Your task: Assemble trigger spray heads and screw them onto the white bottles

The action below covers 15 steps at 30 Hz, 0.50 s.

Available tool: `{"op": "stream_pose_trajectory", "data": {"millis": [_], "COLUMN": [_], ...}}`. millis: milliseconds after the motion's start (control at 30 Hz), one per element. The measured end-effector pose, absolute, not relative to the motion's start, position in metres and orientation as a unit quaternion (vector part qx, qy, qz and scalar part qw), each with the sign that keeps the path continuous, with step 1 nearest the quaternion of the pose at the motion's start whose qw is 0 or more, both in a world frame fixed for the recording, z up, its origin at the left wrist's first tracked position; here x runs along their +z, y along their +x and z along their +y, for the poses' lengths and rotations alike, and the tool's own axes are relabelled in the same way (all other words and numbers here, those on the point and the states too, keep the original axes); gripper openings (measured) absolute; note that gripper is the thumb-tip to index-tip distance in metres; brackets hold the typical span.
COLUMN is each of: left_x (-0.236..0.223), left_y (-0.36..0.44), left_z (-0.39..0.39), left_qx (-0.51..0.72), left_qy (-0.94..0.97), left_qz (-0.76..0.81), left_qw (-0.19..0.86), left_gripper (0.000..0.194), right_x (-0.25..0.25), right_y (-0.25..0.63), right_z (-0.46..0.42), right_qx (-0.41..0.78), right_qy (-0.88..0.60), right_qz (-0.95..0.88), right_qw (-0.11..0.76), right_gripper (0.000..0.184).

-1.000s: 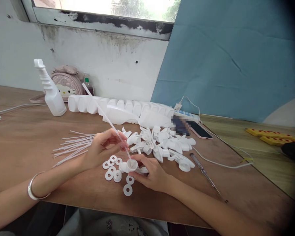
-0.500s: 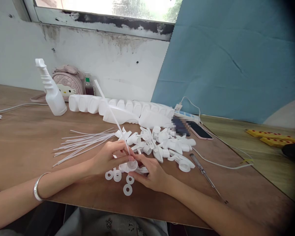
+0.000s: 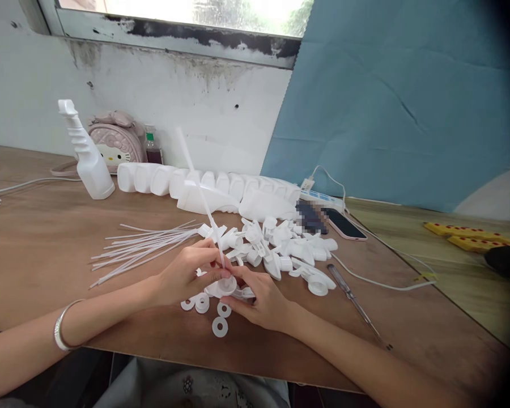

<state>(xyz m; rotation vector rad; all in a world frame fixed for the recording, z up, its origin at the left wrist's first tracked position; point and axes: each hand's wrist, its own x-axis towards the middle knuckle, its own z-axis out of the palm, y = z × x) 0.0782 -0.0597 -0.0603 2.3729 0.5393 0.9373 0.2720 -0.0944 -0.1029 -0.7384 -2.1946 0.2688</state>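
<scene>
My left hand [image 3: 189, 275] pinches a thin white dip tube [image 3: 198, 190] near its lower end; the tube rises up and to the left. Its bottom end sits in the round collar of a white sprayer head [image 3: 228, 287], which my right hand [image 3: 261, 300] grips against the wooden table [image 3: 46, 238]. Several white ring washers [image 3: 220, 327] lie just under and left of my hands. A fan of loose tubes [image 3: 140, 246] lies to the left, a pile of sprayer heads [image 3: 280, 249] just behind my hands.
A row of white bottles [image 3: 204, 184] lies on its side at the back, with one assembled spray bottle [image 3: 89, 156] upright at the left. A screwdriver [image 3: 357, 306], a phone [image 3: 344, 224], a power strip and cables lie to the right. A pink bag [image 3: 117, 144] stands by the wall.
My left hand slid down the tube towards the sprayer head, and the tube swung from a low leftward slant to more upright. My right hand stayed put on the head.
</scene>
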Motion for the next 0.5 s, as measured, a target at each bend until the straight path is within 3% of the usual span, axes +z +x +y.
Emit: {"op": "stream_pose_trajectory", "data": {"millis": [500], "left_x": [-0.0649], "left_y": [0.0837], "left_z": [-0.0578], "left_qx": [0.359], "left_qy": [0.872], "left_qz": [0.214], "left_qw": [0.257], "left_gripper": [0.007], "right_x": [-0.1041], "right_y": [0.2719], "right_z": [-0.0959], "right_qx": [0.189], "right_qy": [-0.324], "right_qz": [-0.847], "right_qw": [0.376], "right_gripper": [0.044]}}
